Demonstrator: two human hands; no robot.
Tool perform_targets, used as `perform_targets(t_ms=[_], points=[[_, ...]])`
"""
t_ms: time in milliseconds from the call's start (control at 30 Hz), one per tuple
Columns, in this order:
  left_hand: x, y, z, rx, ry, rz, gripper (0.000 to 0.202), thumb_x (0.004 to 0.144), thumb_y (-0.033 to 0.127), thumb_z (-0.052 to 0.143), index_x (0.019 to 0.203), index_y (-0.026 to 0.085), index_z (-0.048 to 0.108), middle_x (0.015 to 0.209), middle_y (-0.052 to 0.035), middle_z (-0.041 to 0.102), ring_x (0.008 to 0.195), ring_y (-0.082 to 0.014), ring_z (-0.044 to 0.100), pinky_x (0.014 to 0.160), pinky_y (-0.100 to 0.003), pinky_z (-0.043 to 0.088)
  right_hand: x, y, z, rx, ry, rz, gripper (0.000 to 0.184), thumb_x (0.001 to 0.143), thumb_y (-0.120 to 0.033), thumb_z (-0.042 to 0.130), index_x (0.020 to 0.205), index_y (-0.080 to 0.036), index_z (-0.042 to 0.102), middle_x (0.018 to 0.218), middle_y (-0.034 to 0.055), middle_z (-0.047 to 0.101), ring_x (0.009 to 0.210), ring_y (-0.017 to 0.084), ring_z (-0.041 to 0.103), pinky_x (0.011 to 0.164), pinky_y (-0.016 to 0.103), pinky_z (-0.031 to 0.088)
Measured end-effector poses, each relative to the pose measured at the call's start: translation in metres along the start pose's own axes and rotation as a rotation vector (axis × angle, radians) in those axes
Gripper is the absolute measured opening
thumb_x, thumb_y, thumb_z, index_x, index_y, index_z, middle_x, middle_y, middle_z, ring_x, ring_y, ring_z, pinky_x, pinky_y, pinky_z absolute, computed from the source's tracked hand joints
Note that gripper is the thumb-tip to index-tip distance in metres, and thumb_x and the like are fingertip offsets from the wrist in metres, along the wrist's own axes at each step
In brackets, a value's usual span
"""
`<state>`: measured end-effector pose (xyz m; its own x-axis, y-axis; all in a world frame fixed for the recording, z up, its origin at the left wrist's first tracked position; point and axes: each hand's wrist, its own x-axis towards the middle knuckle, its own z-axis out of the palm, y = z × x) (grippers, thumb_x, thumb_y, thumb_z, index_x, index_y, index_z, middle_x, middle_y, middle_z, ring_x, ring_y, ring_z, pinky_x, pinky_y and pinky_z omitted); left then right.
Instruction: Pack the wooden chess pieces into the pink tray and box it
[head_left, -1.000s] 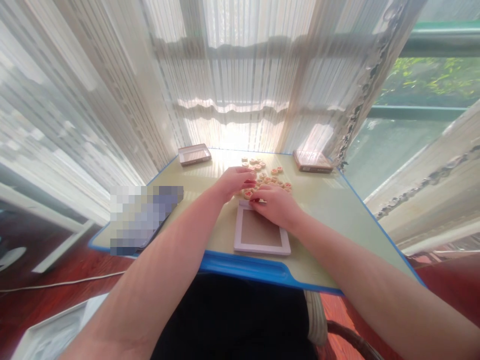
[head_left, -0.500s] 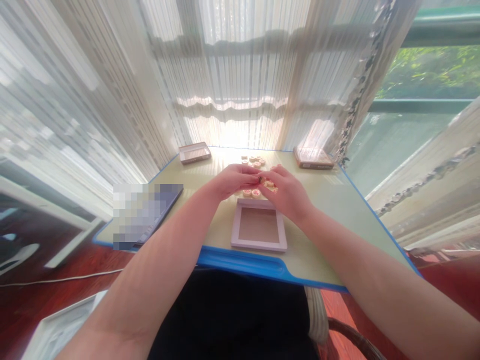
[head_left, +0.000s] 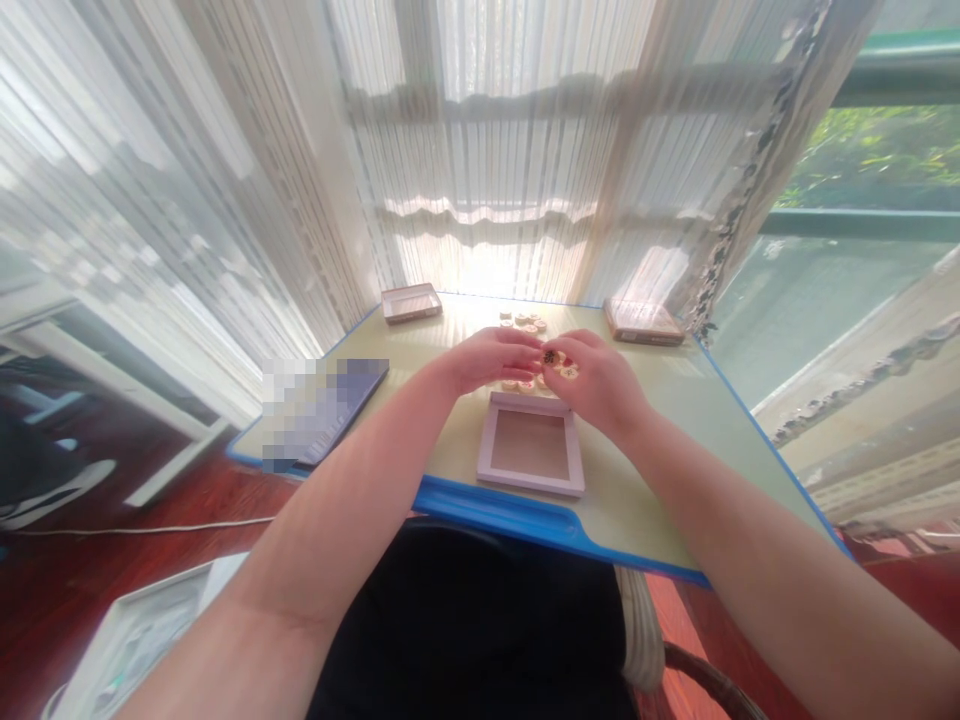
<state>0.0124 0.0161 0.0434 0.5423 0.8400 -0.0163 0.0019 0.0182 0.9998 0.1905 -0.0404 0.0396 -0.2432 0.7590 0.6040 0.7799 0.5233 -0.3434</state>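
My left hand (head_left: 487,360) and my right hand (head_left: 596,383) meet over a pile of round wooden chess pieces (head_left: 525,384) on the table (head_left: 675,420). The right hand's fingers are curled round a few pieces (head_left: 559,362), one with a dark mark showing. The left hand's fingertips pinch towards those same pieces. An empty shallow box (head_left: 531,456) with a pale rim lies just in front of both hands. More pieces (head_left: 523,321) lie further back.
A small tray-like box (head_left: 411,302) sits at the far left corner and a flat brown box (head_left: 643,322) at the far right. A blurred-out flat object (head_left: 322,410) lies on the table's left side. Sheer curtains hang behind. The table's blue front edge (head_left: 495,508) is near my lap.
My right hand has lifted from the box's far rim up to the pile and gathered pieces. My left hand has closed in on it. The view has shifted slightly.
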Motion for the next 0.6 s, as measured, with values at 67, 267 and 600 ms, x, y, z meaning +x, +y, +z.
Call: perform_targets(t_ms=[67, 267, 600], points=[[0.001, 0.001, -0.002, 0.153, 0.181, 0.036, 0.029, 0.068, 0.029, 0.070, 0.093, 0.013, 0.069, 0.089, -0.0087, 0.068, 0.073, -0.0139, 0.061, 0.067, -0.029, 0.050, 0.002, 0.000, -0.006, -0.032, -0.096, 0.021, 0.023, 0.077, -0.027, 0.057, 0.096, -0.021, 0.069, 0.097, 0.0065, 0.066, 0.083, 0.020, 0.061, 0.072, 0.031, 0.047], [-0.007, 0.007, -0.006, 0.735, 0.149, 0.107, 0.022, 0.066, 0.028, 0.065, 0.083, 0.016, 0.071, 0.078, -0.0034, 0.066, 0.067, -0.0128, 0.056, 0.057, -0.023, 0.041, 0.003, -0.009, -0.027, -0.033, -0.530, -0.064, 0.016, 0.072, -0.026, 0.060, 0.085, -0.026, 0.070, 0.086, -0.0002, 0.069, 0.074, 0.016, 0.059, 0.063, 0.027, 0.043], [-0.008, 0.003, -0.009, 0.994, -0.185, 0.062, 0.022, 0.063, 0.031, 0.065, 0.078, 0.017, 0.072, 0.070, 0.0015, 0.064, 0.066, -0.0111, 0.055, 0.059, -0.022, 0.038, -0.003, -0.016, -0.018, -0.100, -0.783, -0.102, 0.014, 0.072, -0.031, 0.058, 0.082, -0.027, 0.066, 0.084, -0.0027, 0.067, 0.074, 0.016, 0.058, 0.062, 0.025, 0.040]])
